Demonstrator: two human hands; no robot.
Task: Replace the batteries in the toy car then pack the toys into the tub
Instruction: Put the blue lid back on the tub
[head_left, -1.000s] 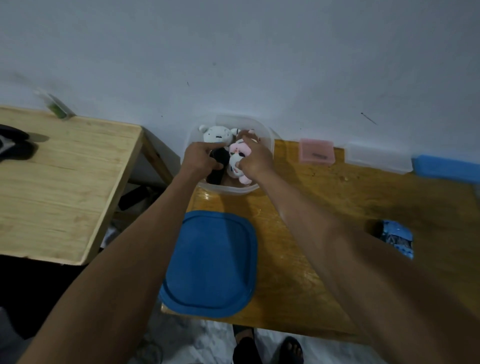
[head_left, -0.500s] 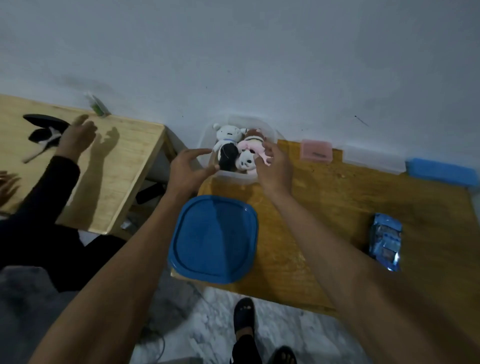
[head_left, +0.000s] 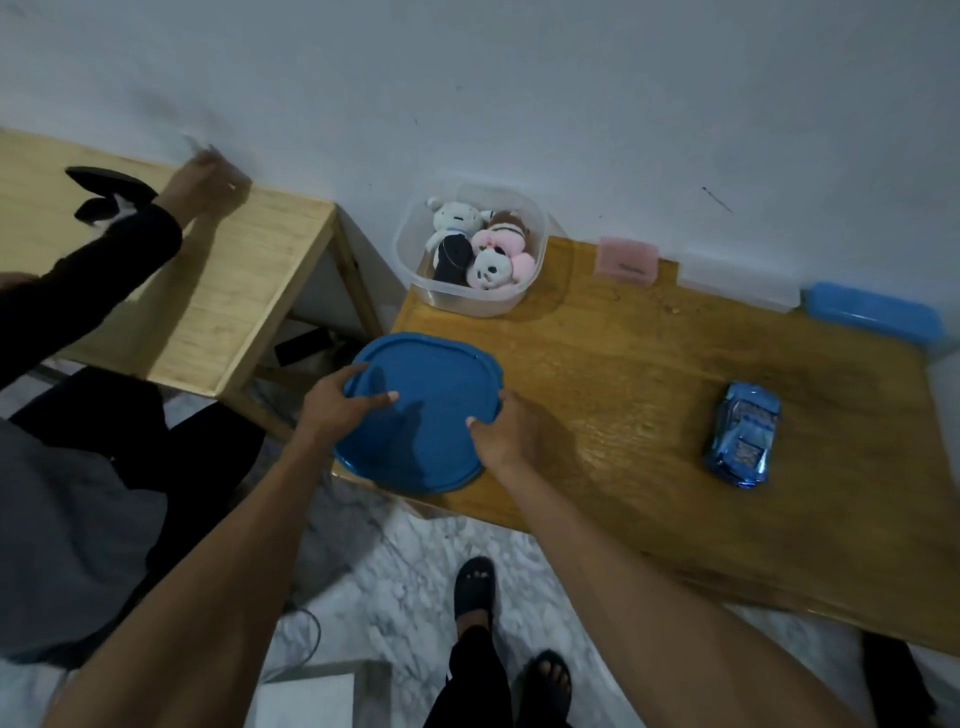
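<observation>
Change: your hands have left the clear plastic tub (head_left: 535, 236) and come back to the blue rounded-square plastic lid (head_left: 421, 415) at the table's near left corner.
Left hand (head_left: 337, 402): fingers curled over the lid's left edge, thumb lying on top.
Right hand (head_left: 506, 434): gripping the lid's right edge.
Tub contents: the plush toys (head_left: 480, 247) sit inside; the tub stands uncovered at the far left corner.
Toy car: the shiny blue toy car (head_left: 743, 434) lies on the wooden table (head_left: 623, 364), well apart from the tub.
Meaning: you look ready to close the tub, yet the car is not packed.
Writing: dark print on the pink box (head_left: 626, 260), too small to read.

Both hands (head_left: 415, 415) grip the blue lid (head_left: 421, 410) beside the tub (head_left: 519, 304).
</observation>
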